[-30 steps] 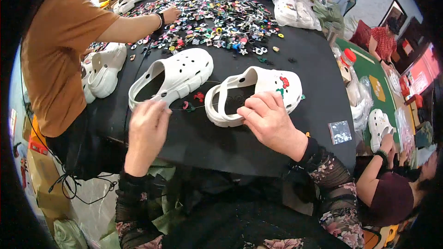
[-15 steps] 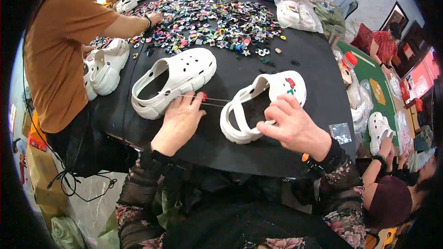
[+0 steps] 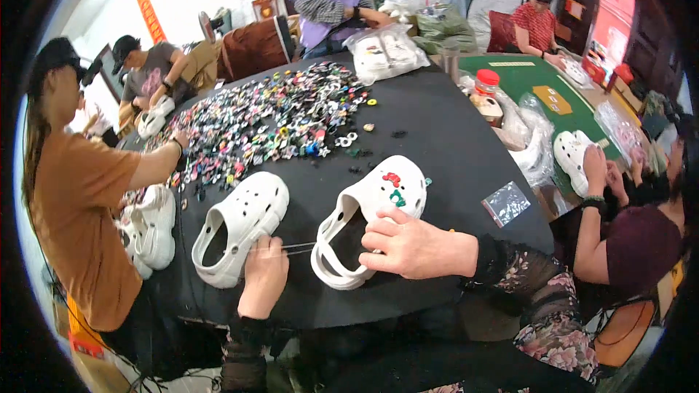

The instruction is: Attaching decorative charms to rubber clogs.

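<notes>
Two white clogs lie on the black table before me, joined by thin clear cords [image 3: 298,248]. The left clog [image 3: 258,196] has bare holes in its top. The right clog [image 3: 399,175] bears a red charm [image 3: 392,179] and a green charm [image 3: 397,197], with another green bit at its right edge. My left hand [image 3: 265,276] is against the near side of the left clog, its fingers stretched out over the cords. My right hand [image 3: 419,247] grips the near right side of the right clog, thumb and fingers around its rim. That grasp covers part of the clog.
A wide heap of small colourful charms [image 3: 269,116] covers the far table. A person in brown [image 3: 80,196] works at left beside more white clogs [image 3: 154,225]. A clear bag [image 3: 507,204] lies at right; a packed bag [image 3: 386,52] sits at the far edge. Other people work around.
The view has tilted up, showing more of the room, so the table things sit differently. Both hands stay at the same clogs. A red piece by my left fingertips is no longer visible.
</notes>
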Tool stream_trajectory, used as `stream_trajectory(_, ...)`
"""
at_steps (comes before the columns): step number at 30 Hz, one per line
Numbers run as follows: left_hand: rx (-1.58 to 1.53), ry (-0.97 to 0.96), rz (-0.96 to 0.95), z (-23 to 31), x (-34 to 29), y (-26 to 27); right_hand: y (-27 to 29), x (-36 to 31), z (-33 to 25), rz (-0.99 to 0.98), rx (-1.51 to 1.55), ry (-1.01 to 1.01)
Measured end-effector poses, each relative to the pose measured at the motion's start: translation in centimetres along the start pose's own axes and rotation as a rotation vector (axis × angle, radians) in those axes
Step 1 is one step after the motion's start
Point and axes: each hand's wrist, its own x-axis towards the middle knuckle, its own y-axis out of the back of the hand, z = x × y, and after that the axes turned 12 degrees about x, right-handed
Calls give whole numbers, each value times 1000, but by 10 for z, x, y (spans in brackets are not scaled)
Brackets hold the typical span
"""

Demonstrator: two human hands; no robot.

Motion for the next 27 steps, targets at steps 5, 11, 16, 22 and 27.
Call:
stream_trajectory(5, 96, -17, -64, 4, -6, 8, -5, -3, 3, 36, -11, 1)
stream_trajectory(11, 19, 27, -31, -4, -17, 7, -6, -2, 2, 21, -28, -20)
stream_trajectory(16, -412, 134, -113, 2, -34, 39, -3, -1, -1, 53, 70, -31)
stream_trajectory(22, -691, 233, -63, 28, -16, 107, -1, 17, -2, 364, 703, -178)
stream_trajectory(27, -599, 20, 312, 75, 24, 147, -6, 44, -17, 451, 1605, -654)
